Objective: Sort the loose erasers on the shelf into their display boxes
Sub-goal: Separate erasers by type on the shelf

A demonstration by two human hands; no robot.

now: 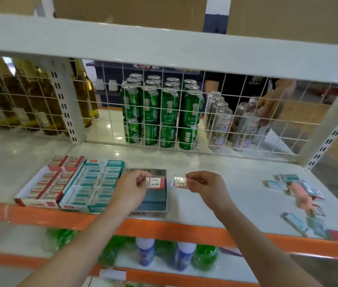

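Observation:
My left hand (131, 189) pinches a white-and-red 2B eraser (156, 182) over a dark grey display box (155, 200) that looks almost empty. My right hand (204, 184) pinches a second wrapped pink-and-white eraser (180, 181) just right of that box, above the white shelf (215, 168). Left of the grey box stand a teal display box (93, 185) and a red display box (48, 181), both filled with rows of erasers. A pile of loose erasers (296, 188) in teal, pink and red wrappers lies at the shelf's right end.
Behind a white wire grid (164, 112) stand green cans (161, 112), silver cans (222, 127) and bottles of yellow liquid (39, 96). Another person's hand (267, 104) reaches among the silver cans. An orange shelf edge (164, 226) runs along the front; bottles stand on the shelf below.

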